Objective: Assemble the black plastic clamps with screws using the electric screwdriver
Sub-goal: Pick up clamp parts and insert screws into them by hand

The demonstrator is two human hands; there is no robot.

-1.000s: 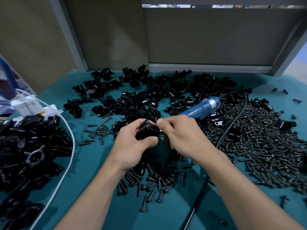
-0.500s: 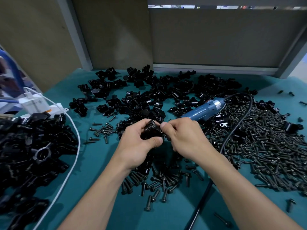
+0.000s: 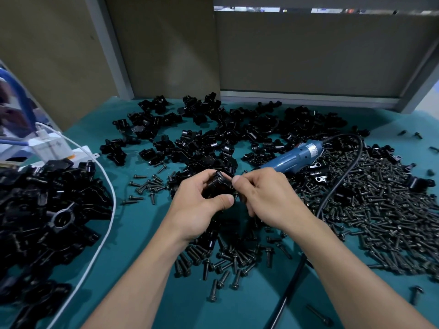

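Note:
My left hand [image 3: 198, 207] grips a black plastic clamp [image 3: 218, 185] above the middle of the teal table. My right hand [image 3: 268, 198] meets it from the right, fingertips pinching at the clamp's right edge; a small screw tip [image 3: 236, 195] shows between the thumbs. The blue electric screwdriver [image 3: 293, 156] lies on the table just behind my right hand, its black cable [image 3: 342, 176] curving right and back toward me. Loose black clamps [image 3: 213, 138] are spread across the far half of the table.
A big heap of black screws [image 3: 380, 210] covers the right side, and a smaller pile [image 3: 225, 260] lies under my wrists. Assembled black parts [image 3: 47, 210] are stacked at the left, with a white cable [image 3: 104, 224] and a white power strip [image 3: 52, 148] beside them. Brown panels wall the back.
Both hands stay together on the clamp with only small finger shifts. The view has drifted slightly, so everything sits a little lower and further right.

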